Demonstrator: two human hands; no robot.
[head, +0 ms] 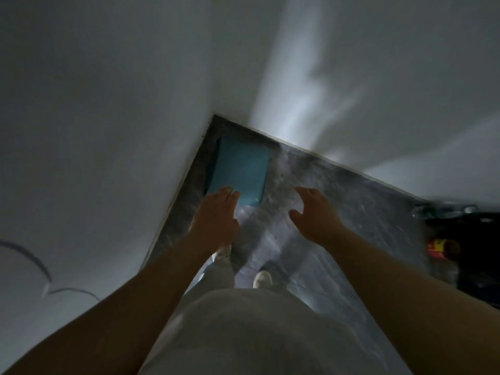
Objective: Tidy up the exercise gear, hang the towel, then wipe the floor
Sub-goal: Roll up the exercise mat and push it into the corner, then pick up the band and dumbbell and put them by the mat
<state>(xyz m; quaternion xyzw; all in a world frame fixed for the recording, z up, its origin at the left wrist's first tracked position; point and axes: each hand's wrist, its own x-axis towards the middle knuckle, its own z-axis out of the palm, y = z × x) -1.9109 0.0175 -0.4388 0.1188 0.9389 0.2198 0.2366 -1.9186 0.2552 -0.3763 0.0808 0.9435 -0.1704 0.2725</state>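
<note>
A: Head view, location of blue mat?
B: Centre frame, flat on grey floor, tucked into wall corner.
A: Hands?
B: Left hand flat-fingered over mat's lower-left corner, contact unclear. Right hand spread, empty, right of mat.

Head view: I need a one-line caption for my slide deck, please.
Left hand and right hand, both open, reach down toward a blue mat in a corner of the floor.

L hand is stretched forward w/ straight fingers, tips over near edge of blue mat; contact not clear; mat lies flat on grey floor in the corner; R hand beside L, fingers loosely spread, holds nothing; blurred red-yellow can well right of R hand.
</note>
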